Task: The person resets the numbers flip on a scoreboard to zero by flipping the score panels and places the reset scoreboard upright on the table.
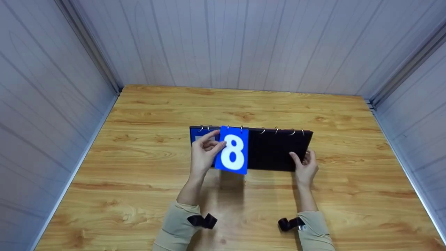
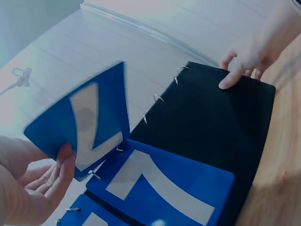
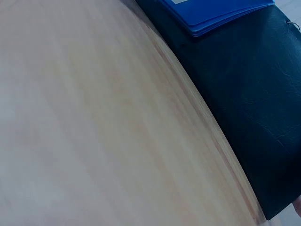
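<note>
A black flip scoreboard [image 1: 275,150] with metal rings along its top edge is tilted up over the table. My left hand [image 1: 202,157] pinches the left edge of a blue number card [image 1: 241,165] that shows a white 8 in the head view. From the left wrist side, this raised card [image 2: 110,103] bears a 7, and another blue card [image 2: 197,181] with a 7 lies against the board. My right hand [image 1: 306,170] grips the board's right end, thumb on the front and fingers behind. In the right wrist view, only a sliver of that hand shows.
Another blue card [image 1: 197,134] hangs at the board's left end, partly behind the left hand. The wooden table [image 1: 139,139] meets pale panel walls [image 1: 223,45] at the back and sides. Black wrist cameras [image 1: 209,221] sit on both sleeves.
</note>
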{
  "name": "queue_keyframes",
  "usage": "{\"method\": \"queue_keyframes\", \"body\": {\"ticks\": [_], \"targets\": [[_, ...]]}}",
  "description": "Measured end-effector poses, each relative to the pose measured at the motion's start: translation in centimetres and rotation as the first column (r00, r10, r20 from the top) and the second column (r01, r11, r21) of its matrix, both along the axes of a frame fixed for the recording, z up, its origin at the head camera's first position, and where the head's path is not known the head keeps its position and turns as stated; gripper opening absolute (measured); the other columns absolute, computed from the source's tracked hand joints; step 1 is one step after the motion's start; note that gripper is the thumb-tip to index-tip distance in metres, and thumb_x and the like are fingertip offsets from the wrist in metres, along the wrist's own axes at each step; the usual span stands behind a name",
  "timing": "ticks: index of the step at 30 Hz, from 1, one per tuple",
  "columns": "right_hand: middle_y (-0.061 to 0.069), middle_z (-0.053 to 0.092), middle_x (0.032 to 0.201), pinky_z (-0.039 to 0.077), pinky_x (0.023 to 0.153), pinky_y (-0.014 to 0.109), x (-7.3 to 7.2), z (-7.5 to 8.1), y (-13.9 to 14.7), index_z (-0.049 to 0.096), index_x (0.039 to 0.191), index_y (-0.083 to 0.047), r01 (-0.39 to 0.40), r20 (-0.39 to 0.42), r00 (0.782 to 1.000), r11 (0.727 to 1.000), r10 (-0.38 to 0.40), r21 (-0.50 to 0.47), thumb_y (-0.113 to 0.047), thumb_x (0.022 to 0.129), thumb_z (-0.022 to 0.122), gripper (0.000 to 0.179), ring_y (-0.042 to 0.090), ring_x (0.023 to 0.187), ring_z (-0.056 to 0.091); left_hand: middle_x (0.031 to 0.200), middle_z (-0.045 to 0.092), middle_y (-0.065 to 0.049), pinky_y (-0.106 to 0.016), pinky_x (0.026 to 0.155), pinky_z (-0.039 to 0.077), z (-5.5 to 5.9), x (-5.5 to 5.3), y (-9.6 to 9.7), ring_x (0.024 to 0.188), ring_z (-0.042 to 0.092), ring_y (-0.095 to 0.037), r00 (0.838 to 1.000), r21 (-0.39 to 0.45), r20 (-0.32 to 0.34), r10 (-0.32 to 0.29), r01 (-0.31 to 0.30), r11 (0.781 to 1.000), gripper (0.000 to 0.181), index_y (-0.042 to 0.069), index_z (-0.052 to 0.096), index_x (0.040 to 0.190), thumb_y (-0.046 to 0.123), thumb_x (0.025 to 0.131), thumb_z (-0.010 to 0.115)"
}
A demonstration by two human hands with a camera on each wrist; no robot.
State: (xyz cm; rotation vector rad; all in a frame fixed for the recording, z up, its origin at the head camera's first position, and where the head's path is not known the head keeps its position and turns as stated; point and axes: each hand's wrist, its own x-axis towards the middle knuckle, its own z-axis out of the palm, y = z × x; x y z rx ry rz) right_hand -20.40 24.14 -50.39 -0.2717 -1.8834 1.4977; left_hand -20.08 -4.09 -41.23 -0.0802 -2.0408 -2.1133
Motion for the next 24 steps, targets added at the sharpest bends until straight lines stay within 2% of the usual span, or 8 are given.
{"method": "queue_keyframes", "body": {"ticks": [4,5,8,11,12,15,19,24], "targets": [[0.019,0.060,0.077,0.039,0.055,0.016,-0.6,-1.3,0.6,0.056,0.096,0.010,0.006,0.011,1.000,1.000,-0.006,-0.016,-0.002,0.070,0.074,0.034,0.008,0.062,0.052,0.079,0.066,-0.014,-0.022,0.059,0.050,0.2,-0.7,-0.1,0.068,0.061,-0.016,1.000,0.087,-0.025,-0.014,0.016,0.996,0.021,-0.006,0.066,0.092,0.008,0.077,0.069],[0.018,0.060,0.077,0.039,0.056,0.015,-0.8,-1.6,0.7,0.056,0.096,0.009,0.011,0.018,1.000,1.000,-0.011,-0.017,-0.002,0.069,0.074,0.034,0.007,0.062,0.052,0.081,0.066,-0.013,-0.023,0.060,0.050,-1.7,-2.1,-0.2,0.070,0.062,-0.015,0.998,0.136,-0.049,-0.036,0.042,0.990,0.019,-0.005,0.066,0.091,0.010,0.079,0.067],[0.013,0.060,0.076,0.039,0.056,0.014,-1.0,-2.2,0.9,0.056,0.096,0.008,0.030,0.024,0.999,0.999,-0.029,-0.011,-0.004,0.069,0.075,0.035,0.004,0.062,0.052,0.083,0.065,-0.014,-0.027,0.062,0.052,-3.7,-3.9,-0.4,0.071,0.063,-0.019,0.984,0.252,-0.139,-0.110,0.143,0.957,0.019,-0.002,0.066,0.093,0.014,0.085,0.060],[0.009,0.060,0.074,0.040,0.056,0.014,-1.1,-2.4,0.9,0.056,0.095,0.007,0.038,0.011,0.999,0.999,-0.038,-0.002,-0.004,0.069,0.075,0.034,0.004,0.062,0.052,0.085,0.063,-0.019,-0.034,0.068,0.051,-3.9,-4.5,-0.4,0.075,0.063,-0.024,0.962,0.297,-0.216,-0.165,0.226,0.928,0.020,-0.008,0.062,0.098,0.008,0.088,0.054],[0.009,0.060,0.074,0.040,0.055,0.014,-1.1,-2.4,0.9,0.056,0.094,0.007,0.036,0.005,0.999,0.999,-0.036,-0.004,-0.004,0.068,0.075,0.034,0.004,0.062,0.052,0.086,0.063,-0.021,-0.035,0.070,0.051,-2.0,-3.4,-0.3,0.076,0.063,-0.025,0.959,0.275,-0.231,-0.163,0.225,0.935,0.019,-0.010,0.060,0.099,0.004,0.087,0.054],[0.009,0.060,0.074,0.040,0.055,0.014,-1.0,-2.3,0.9,0.056,0.094,0.008,0.027,-0.002,1.000,1.000,-0.027,-0.011,-0.004,0.069,0.075,0.034,0.004,0.062,0.052,0.086,0.062,-0.025,-0.032,0.070,0.051,0.3,-2.5,-0.1,0.076,0.062,-0.022,0.963,0.192,-0.240,-0.127,0.175,0.966,0.020,-0.017,0.056,0.099,-0.008,0.080,0.057],[0.015,0.061,0.075,0.039,0.053,0.015,-0.9,-2.0,0.9,0.056,0.095,0.009,0.005,0.000,1.000,1.000,-0.005,-0.026,-0.003,0.069,0.074,0.034,0.006,0.060,0.051,0.079,0.063,-0.021,-0.021,0.062,0.049,1.4,-2.7,0.2,0.068,0.059,-0.012,0.965,0.034,-0.262,-0.031,0.042,0.999,0.019,-0.014,0.061,0.090,-0.009,0.073,0.066],[0.022,0.060,0.077,0.039,0.053,0.015,-0.1,-0.3,0.2,0.054,0.095,0.013,-0.013,-0.003,1.000,1.000,0.013,-0.024,0.001,0.070,0.073,0.034,0.009,0.060,0.052,0.072,0.060,-0.011,-0.023,0.056,0.048,1.9,-3.9,0.4,0.063,0.056,-0.012,0.932,-0.122,-0.352,0.081,-0.132,0.984,0.010,-0.007,0.066,0.076,-0.003,0.070,0.072]]}}
